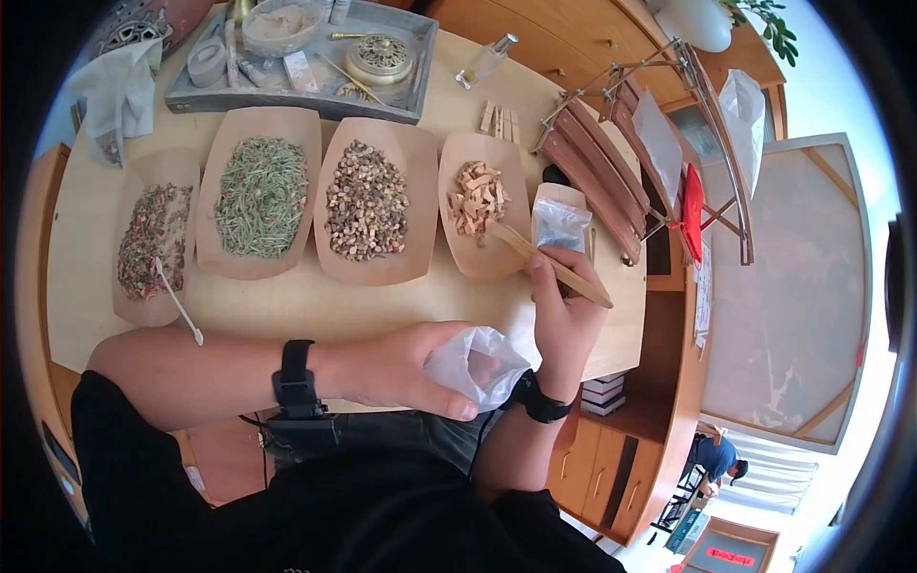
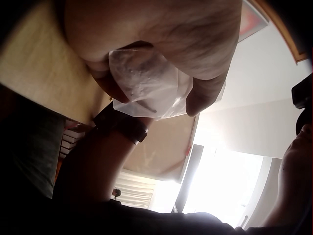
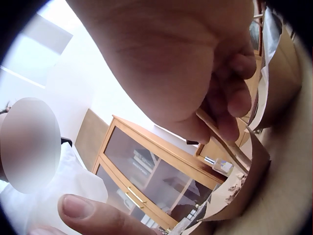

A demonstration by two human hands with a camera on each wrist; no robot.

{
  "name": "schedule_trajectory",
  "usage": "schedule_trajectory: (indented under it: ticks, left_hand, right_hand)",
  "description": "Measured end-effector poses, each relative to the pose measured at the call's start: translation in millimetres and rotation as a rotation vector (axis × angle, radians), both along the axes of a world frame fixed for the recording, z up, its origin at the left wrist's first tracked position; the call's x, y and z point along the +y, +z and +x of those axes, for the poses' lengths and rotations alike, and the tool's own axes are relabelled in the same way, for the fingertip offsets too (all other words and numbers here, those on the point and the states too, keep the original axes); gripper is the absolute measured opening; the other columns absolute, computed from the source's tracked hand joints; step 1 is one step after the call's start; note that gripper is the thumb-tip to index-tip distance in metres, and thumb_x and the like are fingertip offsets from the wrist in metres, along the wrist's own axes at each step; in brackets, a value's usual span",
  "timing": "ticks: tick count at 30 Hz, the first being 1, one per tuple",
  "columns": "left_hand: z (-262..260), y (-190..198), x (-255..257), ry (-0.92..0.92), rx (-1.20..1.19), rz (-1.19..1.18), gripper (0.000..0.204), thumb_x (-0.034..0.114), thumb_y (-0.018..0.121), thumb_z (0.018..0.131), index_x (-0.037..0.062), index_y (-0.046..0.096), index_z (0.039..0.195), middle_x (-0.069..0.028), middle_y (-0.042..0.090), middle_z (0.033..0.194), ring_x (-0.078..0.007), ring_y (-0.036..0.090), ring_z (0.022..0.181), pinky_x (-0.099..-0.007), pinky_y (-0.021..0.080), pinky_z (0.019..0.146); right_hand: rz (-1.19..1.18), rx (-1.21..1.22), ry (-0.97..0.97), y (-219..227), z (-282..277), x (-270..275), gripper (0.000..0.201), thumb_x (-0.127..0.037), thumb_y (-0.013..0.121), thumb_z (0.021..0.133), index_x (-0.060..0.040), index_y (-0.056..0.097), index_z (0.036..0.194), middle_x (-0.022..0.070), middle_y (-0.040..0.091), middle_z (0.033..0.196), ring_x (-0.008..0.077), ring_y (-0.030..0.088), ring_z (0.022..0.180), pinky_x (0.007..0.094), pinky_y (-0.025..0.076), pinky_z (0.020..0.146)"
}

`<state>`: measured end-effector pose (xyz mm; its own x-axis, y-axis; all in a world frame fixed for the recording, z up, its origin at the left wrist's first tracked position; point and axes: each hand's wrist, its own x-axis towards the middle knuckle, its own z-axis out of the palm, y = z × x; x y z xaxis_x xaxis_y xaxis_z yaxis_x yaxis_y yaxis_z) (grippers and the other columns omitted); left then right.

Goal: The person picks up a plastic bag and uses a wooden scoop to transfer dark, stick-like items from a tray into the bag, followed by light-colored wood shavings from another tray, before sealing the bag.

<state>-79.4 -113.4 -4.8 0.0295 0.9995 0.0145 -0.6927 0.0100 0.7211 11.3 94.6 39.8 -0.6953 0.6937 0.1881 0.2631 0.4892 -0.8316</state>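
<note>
A small translucent white bag (image 1: 478,368) is held by my left hand (image 1: 396,368), thumb on the near side and its mouth spread open. The left wrist view shows the bag (image 2: 146,81) between thumb and fingers. My right hand (image 1: 568,310) pinches a pair of wooden tweezers (image 1: 570,279). Their tips reach into the rightmost paper tray (image 1: 518,181), at the near edge of the pale wood chips (image 1: 478,201). In the right wrist view the tweezers (image 3: 222,139) slant down past that tray's wall (image 3: 257,161).
Further left stand trays of chopped brown pieces (image 1: 368,201), green needle-like leaves (image 1: 263,196) and a mixed dried blend (image 1: 148,244) with a small white scoop (image 1: 177,301). Behind them is a grey tray (image 1: 296,107) with an incense burner (image 1: 379,59). A wooden rack (image 1: 597,181) stands right.
</note>
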Motion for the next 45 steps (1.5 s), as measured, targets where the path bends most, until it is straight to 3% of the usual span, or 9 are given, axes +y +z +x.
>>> schedule_trajectory:
  ticks: [7,13,25,29,32,34,39,43,45]
  left_hand:
    - [0,0,0,-0.025,-0.045,-0.010,0.074,0.019,0.089,0.090,0.0012,0.049,0.150,-0.0043,0.063,0.132,-0.0146,0.060,0.123,-0.0338,0.052,0.106]
    - [2,0,1,-0.008,-0.019,0.008,0.072,0.020,0.087,0.091,0.0019,0.049,0.150,-0.0041,0.062,0.133,-0.0146,0.059,0.124,-0.0340,0.051,0.107]
    - [1,-2,2,0.001,0.009,-0.017,0.071,0.018,0.088,0.088,0.0028,0.050,0.146,-0.0051,0.061,0.130,-0.0149,0.059,0.122,-0.0343,0.051,0.107]
    - [2,-7,5,0.036,0.055,0.021,0.069,0.018,0.088,0.089,0.0023,0.050,0.145,-0.0043,0.060,0.127,-0.0138,0.059,0.119,-0.0326,0.052,0.103]
    - [2,1,4,0.029,-0.020,-0.028,0.068,0.019,0.087,0.090,0.0023,0.051,0.145,-0.0038,0.059,0.126,-0.0129,0.059,0.117,-0.0311,0.052,0.100]
    - [2,2,6,0.043,0.000,-0.010,0.067,0.019,0.087,0.090,0.0025,0.051,0.144,-0.0037,0.059,0.126,-0.0128,0.059,0.117,-0.0310,0.052,0.100]
    - [3,-4,5,0.013,0.001,-0.007,0.067,0.018,0.087,0.090,0.0031,0.051,0.145,-0.0035,0.059,0.126,-0.0128,0.059,0.118,-0.0310,0.052,0.101]
    - [3,-5,4,0.012,-0.008,0.008,0.068,0.018,0.089,0.089,0.0034,0.052,0.144,-0.0040,0.061,0.127,-0.0135,0.059,0.119,-0.0318,0.052,0.103]
    - [4,-6,4,0.010,0.011,0.012,0.069,0.017,0.089,0.088,0.0034,0.052,0.144,-0.0042,0.061,0.128,-0.0137,0.060,0.119,-0.0323,0.052,0.104]
  right_hand:
    - [-0.171,0.131,-0.055,8,9,4,0.015,-0.010,0.077,0.099,0.0040,0.076,0.105,0.0057,0.075,0.088,0.0101,0.065,0.077,0.0258,0.051,0.070]
    - [0.148,-0.009,-0.016,-3,-2,-4,0.014,-0.011,0.078,0.097,0.0020,0.077,0.103,0.0025,0.073,0.082,0.0086,0.064,0.074,0.0253,0.049,0.067]
    - [-0.143,0.143,-0.028,16,12,-8,0.017,-0.011,0.075,0.099,0.0053,0.072,0.105,0.0093,0.076,0.085,0.0105,0.061,0.068,0.0247,0.047,0.063]
    - [-0.335,0.498,0.170,28,42,-1,0.023,-0.014,0.075,0.097,0.0057,0.065,0.103,0.0166,0.072,0.082,0.0158,0.060,0.062,0.0274,0.049,0.058]
    - [-0.362,0.537,0.257,36,56,-1,0.027,-0.017,0.079,0.094,0.0058,0.066,0.100,0.0149,0.070,0.081,0.0160,0.059,0.062,0.0275,0.046,0.057]
    - [-0.177,0.338,0.554,39,62,9,0.030,-0.020,0.082,0.091,0.0054,0.067,0.094,0.0131,0.068,0.079,0.0157,0.059,0.062,0.0273,0.044,0.056]
    - [-0.241,0.502,0.307,28,55,4,0.032,-0.022,0.083,0.090,0.0051,0.067,0.093,0.0118,0.068,0.081,0.0148,0.059,0.065,0.0261,0.044,0.057]
    - [-0.092,0.277,-0.058,29,31,-13,0.016,-0.003,0.076,0.093,0.0008,0.071,0.107,0.0043,0.067,0.080,0.0085,0.060,0.071,0.0236,0.047,0.065]
    - [0.123,-0.020,0.016,19,31,-2,0.022,0.000,0.076,0.093,-0.0013,0.072,0.115,0.0033,0.070,0.084,0.0070,0.058,0.073,0.0237,0.046,0.067]
